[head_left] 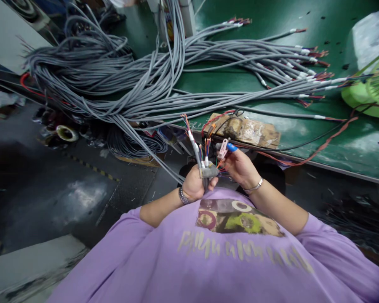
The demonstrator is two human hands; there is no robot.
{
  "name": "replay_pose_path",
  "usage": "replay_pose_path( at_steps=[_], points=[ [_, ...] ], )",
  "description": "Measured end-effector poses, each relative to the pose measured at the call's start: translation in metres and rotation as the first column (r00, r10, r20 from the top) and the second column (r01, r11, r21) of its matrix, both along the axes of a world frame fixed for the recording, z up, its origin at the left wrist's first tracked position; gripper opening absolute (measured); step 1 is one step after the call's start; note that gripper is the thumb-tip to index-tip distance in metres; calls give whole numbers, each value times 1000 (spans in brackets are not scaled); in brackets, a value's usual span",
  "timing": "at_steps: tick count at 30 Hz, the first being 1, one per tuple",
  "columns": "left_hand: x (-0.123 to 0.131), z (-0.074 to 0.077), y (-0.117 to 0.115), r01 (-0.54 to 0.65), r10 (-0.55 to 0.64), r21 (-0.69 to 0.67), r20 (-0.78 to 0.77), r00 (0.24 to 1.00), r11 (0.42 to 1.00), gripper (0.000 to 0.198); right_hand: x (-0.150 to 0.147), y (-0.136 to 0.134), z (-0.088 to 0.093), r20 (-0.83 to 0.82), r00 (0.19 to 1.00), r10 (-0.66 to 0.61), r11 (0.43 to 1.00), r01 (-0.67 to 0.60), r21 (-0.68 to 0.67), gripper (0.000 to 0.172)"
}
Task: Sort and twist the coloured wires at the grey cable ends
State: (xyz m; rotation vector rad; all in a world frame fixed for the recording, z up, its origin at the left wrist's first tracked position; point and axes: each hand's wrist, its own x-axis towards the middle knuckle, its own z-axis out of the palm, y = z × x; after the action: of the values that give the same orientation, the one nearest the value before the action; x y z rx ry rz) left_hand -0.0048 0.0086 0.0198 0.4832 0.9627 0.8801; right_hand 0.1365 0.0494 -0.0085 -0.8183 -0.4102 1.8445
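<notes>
My left hand [194, 183] is closed around grey cables [196, 147] in front of my chest. Their stripped ends point up, with white sleeves and thin coloured wires fanning out. A grey block-like piece [209, 171] sits across the cables at my left fingers; what it is I cannot make out. Close by on the right, my right hand [240, 166], with a blue cover on one fingertip, pinches a small pink tool [222, 149] whose kind is unclear. Orange and other thin wires [220, 164] run between the two hands, partly hidden by the fingers.
A large bundle of grey cables [113, 71] lies over the green table [334, 139]. A tape-wrapped wooden block [252, 130] rests at its front edge, beside a red twisted wire [322, 147]. A green fan [372, 88] stands right. Cable coils [135, 143] sit below the table.
</notes>
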Motion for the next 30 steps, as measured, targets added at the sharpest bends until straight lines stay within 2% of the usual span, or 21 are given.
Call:
replay_pose_path(
  at_steps=[3,5,7,12,15,20,25,30],
  points=[
    [3,1,3,-12,13,-27,13,1000,1000,35,-1,-2,-11,133,983,-129,986,113,124,35],
    [3,2,5,1,0,-40,17,1000,999,35,-2,-3,-17,259,931,-259,954,205,218,38],
    [4,1,6,7,-6,-46,22,1000,999,35,-4,-2,-20,301,905,-300,942,233,241,41],
    [3,0,10,14,-11,-73,38,999,997,32,-9,3,-6,83,994,-64,998,64,10,47],
    [3,-2,11,7,-3,-85,46,999,996,32,-8,4,2,9,999,-51,996,52,-72,42],
    [4,-5,10,29,-23,-127,53,998,992,31,-6,6,-3,-20,999,-37,997,36,-75,37],
    [3,-5,7,32,-27,-96,53,998,995,32,-7,7,-12,-65,996,-64,997,62,-36,39],
    [3,-6,8,30,-24,-99,56,998,995,27,-7,7,-9,-64,996,-59,997,56,-49,38]
  ],
)
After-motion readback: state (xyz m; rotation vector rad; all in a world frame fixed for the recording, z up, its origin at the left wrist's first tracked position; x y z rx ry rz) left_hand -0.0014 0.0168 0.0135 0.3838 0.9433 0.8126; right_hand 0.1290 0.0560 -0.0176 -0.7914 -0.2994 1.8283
